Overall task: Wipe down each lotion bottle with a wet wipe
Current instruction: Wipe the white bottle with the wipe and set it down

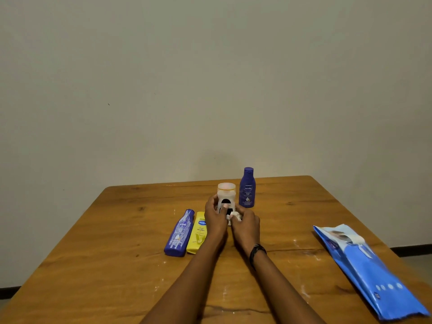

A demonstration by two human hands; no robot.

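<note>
A white lotion bottle (225, 197) with a pale cap and a dark label stands upright at the middle of the table. My left hand (215, 218) grips it from the left side. My right hand (245, 222) holds a crumpled white wet wipe (235, 216) against the bottle's lower right side. Just behind it, to the right, a dark blue bottle (247, 188) stands upright. Two bottles lie flat side by side to the left: a blue one (179, 233) and a yellow one (198, 233).
A blue wet wipe pack (367, 270) lies at the table's right edge with its flap lifted. The wooden table (117, 242) has small white marks on it. A plain wall rises behind the far edge.
</note>
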